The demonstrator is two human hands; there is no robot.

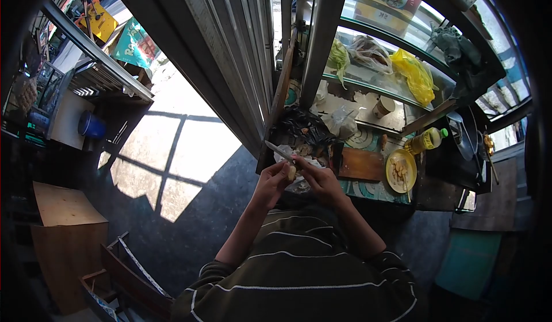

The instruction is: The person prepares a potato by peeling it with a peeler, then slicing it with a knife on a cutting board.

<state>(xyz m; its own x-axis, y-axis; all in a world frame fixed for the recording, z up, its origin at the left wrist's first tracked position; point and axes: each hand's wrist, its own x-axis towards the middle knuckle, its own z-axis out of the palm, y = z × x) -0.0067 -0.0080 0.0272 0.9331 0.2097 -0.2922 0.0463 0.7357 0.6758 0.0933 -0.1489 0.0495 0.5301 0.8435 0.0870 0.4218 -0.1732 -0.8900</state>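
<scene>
My left hand [272, 184] is closed, pinching a small pale-tan piece of food [291, 173] between thumb and fingers; its exact kind is too small to tell. In my right hand [323, 183] is a knife [278, 149], its blade pointing up and to the left above the piece. Both hands are close together over the near edge of the worktop. Just beyond them lies crumpled white plastic [283, 154] with brownish bits, partly hidden by the fingers. A wooden cutting board [361, 164] rests right of my right hand.
On the right stand a yellow plate [395, 186] holding pale pieces and a utensil, a green-capped bottle [425, 141] and a dark wok [462, 140]. Behind are a black plastic bag [302, 124], a paper cup [383, 107] and a glass case with a yellow bag [415, 77]. Metal shutter [230, 52] rises left.
</scene>
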